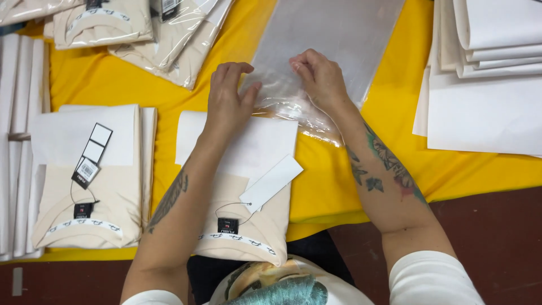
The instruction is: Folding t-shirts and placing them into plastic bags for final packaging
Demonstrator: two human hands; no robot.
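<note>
**Two hands at the mouth of one clear bag**

Left hand [227, 101] and right hand [319, 76] pinch the empty clear plastic bag [327, 39] on the yellow cloth [333, 181]. One folded cream shirt [248, 186] lies below it; another stack [90, 181] beside; two bagged shirts [141, 28] beyond.

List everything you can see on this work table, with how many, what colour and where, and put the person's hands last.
clear plastic bag: one, transparent, top centre, its open end under both hands
folded shirt: one, cream, centre, white paper sheet on it
hang tag: one, white, on the centre shirt
second folded shirt: one, cream, at left, with black-and-white tags
bagged shirts: at least two, cream, top left
white paper sheets: a stack, right side
white folded stack: far left edge
yellow cloth: one, covering the table
left hand: on the bag's open end
right hand: pinching the bag's edge
</note>
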